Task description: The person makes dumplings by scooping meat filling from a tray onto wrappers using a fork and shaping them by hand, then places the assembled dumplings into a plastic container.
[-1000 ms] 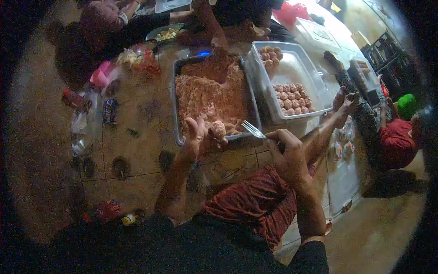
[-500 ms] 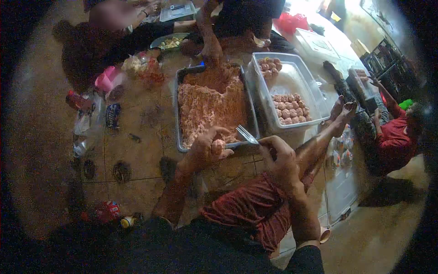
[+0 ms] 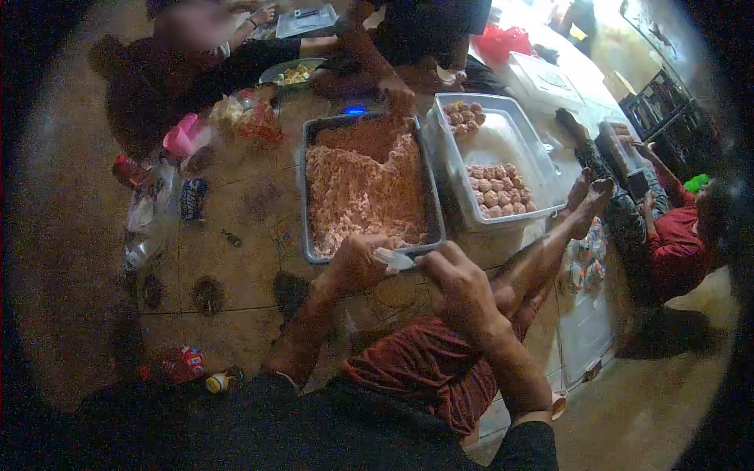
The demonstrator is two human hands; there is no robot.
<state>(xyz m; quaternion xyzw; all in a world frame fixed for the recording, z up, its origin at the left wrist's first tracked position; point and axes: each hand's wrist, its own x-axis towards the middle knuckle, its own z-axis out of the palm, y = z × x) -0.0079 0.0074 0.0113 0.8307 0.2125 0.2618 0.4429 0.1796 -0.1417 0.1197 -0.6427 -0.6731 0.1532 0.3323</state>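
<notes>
My left hand (image 3: 357, 263) is curled at the front edge of a tray of pink ground meat (image 3: 369, 188). The meatball it held a moment before is hidden by its fingers. My right hand (image 3: 462, 284) grips a fork (image 3: 395, 260), whose tines point left and meet the left hand's fingertips. Right of the tray stands a clear plastic box (image 3: 506, 141). Rows of meatballs (image 3: 499, 191) fill its near end, and a smaller cluster of meatballs (image 3: 465, 118) sits at its far left corner.
Across the tray, a co-worker's hand (image 3: 397, 96) is over its far right corner. A bowl of pale pieces (image 3: 294, 73) and plastic bags (image 3: 251, 116) lie beyond. Another person in red (image 3: 679, 235) sits at right beside a second container (image 3: 624, 141). A small bottle (image 3: 220, 382) lies near left.
My left fingers have closed over the meatball. The fork has moved left and down to meet them. The co-worker's hand has risen from the meat toward the tray's far right corner.
</notes>
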